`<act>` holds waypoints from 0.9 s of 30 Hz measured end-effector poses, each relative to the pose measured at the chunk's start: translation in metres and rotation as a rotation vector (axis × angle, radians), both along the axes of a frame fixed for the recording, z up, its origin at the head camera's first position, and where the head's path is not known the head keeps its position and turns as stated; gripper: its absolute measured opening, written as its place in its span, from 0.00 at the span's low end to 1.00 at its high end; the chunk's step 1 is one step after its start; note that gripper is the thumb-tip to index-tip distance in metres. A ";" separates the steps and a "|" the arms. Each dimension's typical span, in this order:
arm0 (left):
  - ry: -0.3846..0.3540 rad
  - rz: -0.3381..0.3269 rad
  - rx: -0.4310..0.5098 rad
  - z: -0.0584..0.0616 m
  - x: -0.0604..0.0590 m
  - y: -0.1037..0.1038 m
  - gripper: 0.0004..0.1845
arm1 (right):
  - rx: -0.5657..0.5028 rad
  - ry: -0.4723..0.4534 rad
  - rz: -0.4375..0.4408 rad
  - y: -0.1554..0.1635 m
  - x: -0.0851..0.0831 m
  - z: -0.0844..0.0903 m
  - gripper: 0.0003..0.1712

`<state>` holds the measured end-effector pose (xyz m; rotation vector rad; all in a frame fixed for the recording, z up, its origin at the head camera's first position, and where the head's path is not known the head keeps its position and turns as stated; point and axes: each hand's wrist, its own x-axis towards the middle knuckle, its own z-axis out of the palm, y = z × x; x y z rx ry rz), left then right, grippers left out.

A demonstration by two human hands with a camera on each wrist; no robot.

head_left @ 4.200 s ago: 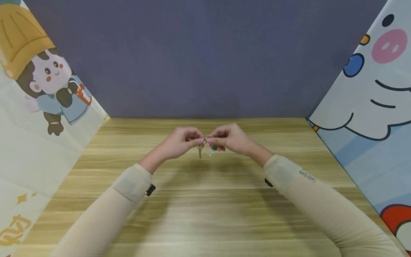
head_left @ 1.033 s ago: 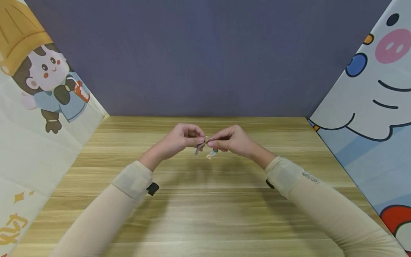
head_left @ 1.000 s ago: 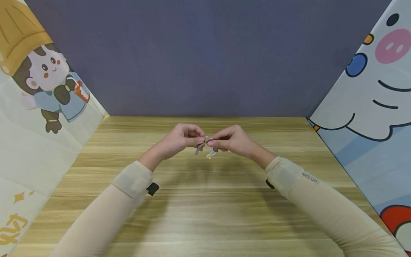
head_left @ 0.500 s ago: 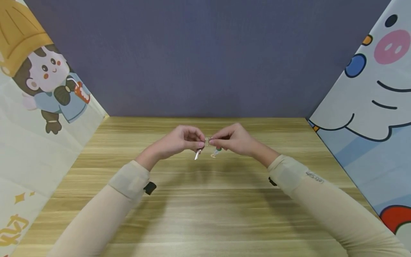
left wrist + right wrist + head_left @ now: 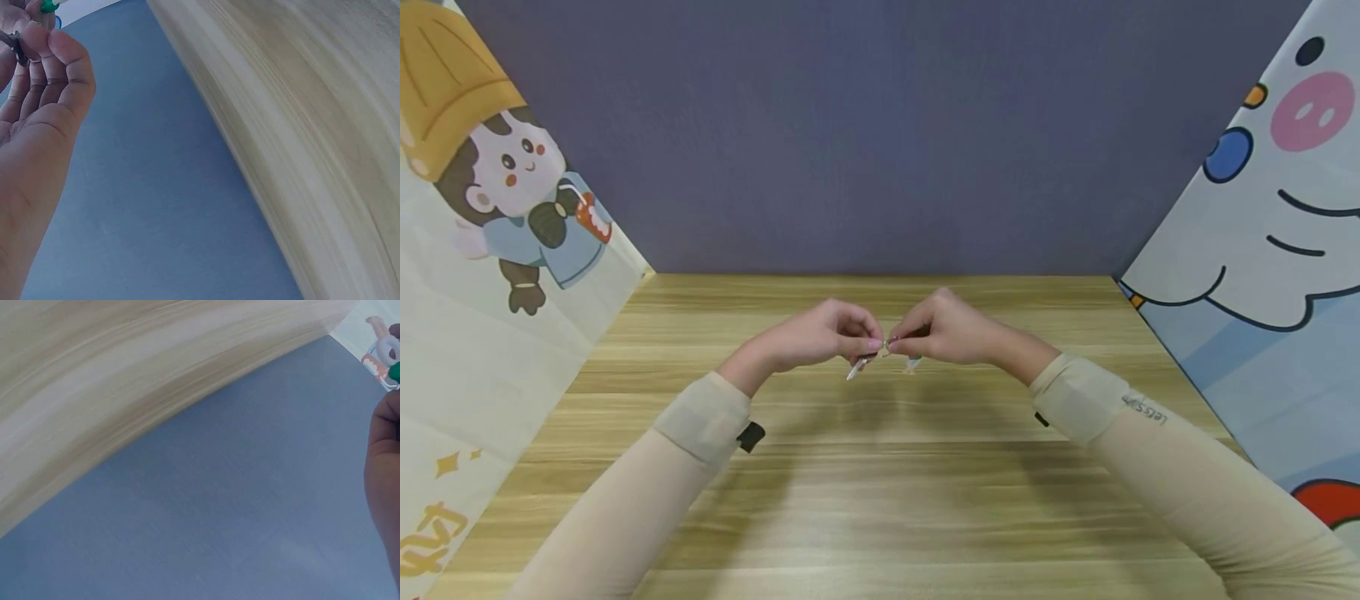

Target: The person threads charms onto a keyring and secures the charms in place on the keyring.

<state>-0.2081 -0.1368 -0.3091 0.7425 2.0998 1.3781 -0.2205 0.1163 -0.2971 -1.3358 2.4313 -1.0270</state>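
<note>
In the head view my left hand (image 5: 823, 336) pinches a key between thumb and fingertips, and the silver blade of the key (image 5: 856, 368) points down toward me. A small metal key ring (image 5: 884, 348) spans the narrow gap between both hands. My right hand (image 5: 953, 330) pinches the ring's other side. Below its fingers hangs a small charm (image 5: 912, 365), pale with a green part, mostly hidden by the hand. Dark metal (image 5: 19, 50) shows at the left fingertips in the left wrist view. The charm's green part (image 5: 394, 372) appears at the right wrist view's edge.
Both hands are held above a wood-grain table (image 5: 880, 500). A dark blue-grey panel (image 5: 880, 142) rises behind it. Printed cartoon panels stand on the left (image 5: 482, 350) and right (image 5: 1247, 367).
Since half a second ago both hands have come slightly nearer to me and their fingertips closer together. The key has tilted further left, and the charm is more covered by the right hand.
</note>
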 end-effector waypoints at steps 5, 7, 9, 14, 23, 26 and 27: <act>0.034 -0.023 -0.053 0.002 0.001 0.003 0.08 | 0.036 0.041 0.028 -0.001 0.001 0.002 0.06; 0.045 -0.032 -0.065 0.001 0.001 0.004 0.07 | 0.040 0.047 0.033 -0.001 0.001 0.002 0.05; 0.049 -0.037 -0.071 0.000 0.001 0.004 0.05 | 0.033 0.043 0.034 -0.002 0.000 0.002 0.05; 0.049 -0.051 -0.068 0.001 0.001 0.004 0.04 | 0.004 0.028 0.034 -0.001 0.000 0.000 0.05; 0.044 -0.065 0.009 -0.001 -0.001 0.002 0.05 | -0.015 -0.033 -0.028 0.000 -0.002 -0.003 0.07; 0.038 -0.055 0.028 -0.003 -0.001 0.001 0.05 | -0.016 -0.041 -0.046 0.001 -0.002 -0.004 0.07; 0.041 -0.050 0.033 -0.003 -0.002 0.001 0.05 | -0.019 -0.042 -0.052 0.001 -0.002 -0.005 0.07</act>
